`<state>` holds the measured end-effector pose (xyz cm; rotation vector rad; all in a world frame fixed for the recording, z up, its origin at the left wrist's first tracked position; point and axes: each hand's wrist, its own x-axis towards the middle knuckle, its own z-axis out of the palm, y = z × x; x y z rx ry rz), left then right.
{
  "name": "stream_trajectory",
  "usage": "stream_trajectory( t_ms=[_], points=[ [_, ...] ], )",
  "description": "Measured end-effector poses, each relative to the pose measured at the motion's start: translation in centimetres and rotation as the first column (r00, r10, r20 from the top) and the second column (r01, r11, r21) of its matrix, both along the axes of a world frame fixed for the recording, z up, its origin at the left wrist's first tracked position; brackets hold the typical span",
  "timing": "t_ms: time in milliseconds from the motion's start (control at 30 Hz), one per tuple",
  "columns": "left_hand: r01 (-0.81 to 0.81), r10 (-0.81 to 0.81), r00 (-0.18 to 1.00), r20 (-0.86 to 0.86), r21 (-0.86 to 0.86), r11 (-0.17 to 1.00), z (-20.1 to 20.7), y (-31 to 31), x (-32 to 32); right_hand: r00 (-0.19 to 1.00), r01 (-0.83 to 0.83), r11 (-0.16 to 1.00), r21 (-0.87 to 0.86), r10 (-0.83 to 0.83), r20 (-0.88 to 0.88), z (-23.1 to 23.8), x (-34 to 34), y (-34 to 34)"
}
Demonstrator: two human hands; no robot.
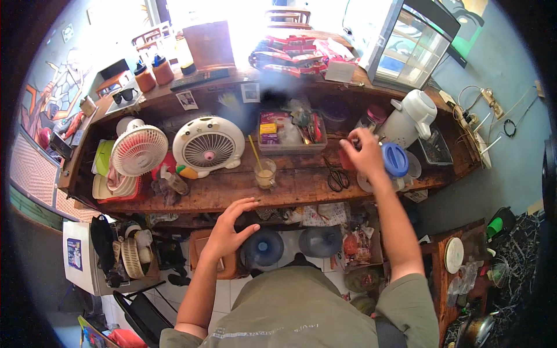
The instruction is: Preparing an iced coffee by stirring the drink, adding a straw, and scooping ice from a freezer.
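My left hand [229, 229] hovers at the front edge of the wooden counter [220, 194], fingers and thumb apart, holding nothing. The nearest thing beyond it is a glass mug [266, 176] with a pale drink inside and a yellow stick-like handle leaning out. Over the right part of the counter my right hand [365, 153] has its fingers curled down; a reddish thing [347, 160] shows under them, mostly hidden. Close by stand a clear jar with a pink lid [376, 113] and a blue-lidded pitcher [395, 160]. Black-handled scissors [337, 178] lie to the left.
A white thermos jug [411, 118] stands at the back right. A plastic box of packets [292, 138] sits mid-counter. Two fans, a white desk fan [140, 151] and an animal-shaped one [209, 145], stand left. Below are large water bottles [263, 247].
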<state>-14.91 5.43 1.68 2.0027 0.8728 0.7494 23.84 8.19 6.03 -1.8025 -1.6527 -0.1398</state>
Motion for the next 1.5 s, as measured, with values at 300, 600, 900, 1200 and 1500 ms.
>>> stream_trajectory(
  t_ms=[300, 600, 900, 1200, 1500],
  points=[
    [-0.006, 0.008, 0.999, 0.043, -0.040, 0.999, 0.7, 0.0, 9.0, 0.831, 0.307, 0.826, -0.473, 0.010, 0.556, -2.5, 14.2, 3.3],
    [-0.103, 0.106, 0.994, 0.040, -0.058, 0.993, -0.3, -0.9, 14.9, 0.937, 0.053, 0.936, -0.347, 0.073, 0.342, 0.3, 15.6, 4.1],
    [-0.280, 0.284, 0.959, 0.017, -0.109, 0.954, -2.2, -3.4, 12.3, 0.988, -0.126, 0.938, 0.322, 0.091, 0.121, 10.1, 11.9, -0.7],
    [-0.588, 0.605, 0.792, 0.077, -0.171, 0.791, -1.9, -10.1, 4.7, 0.837, -0.521, 0.816, 0.250, 0.545, -0.034, 6.3, -0.4, -3.6],
    [-0.885, 0.904, 0.418, 0.086, -0.188, 0.427, -3.0, -26.6, -9.1, 0.468, -0.850, 0.494, 0.181, 0.867, -0.171, 2.8, -21.1, -8.7]
  ],
)
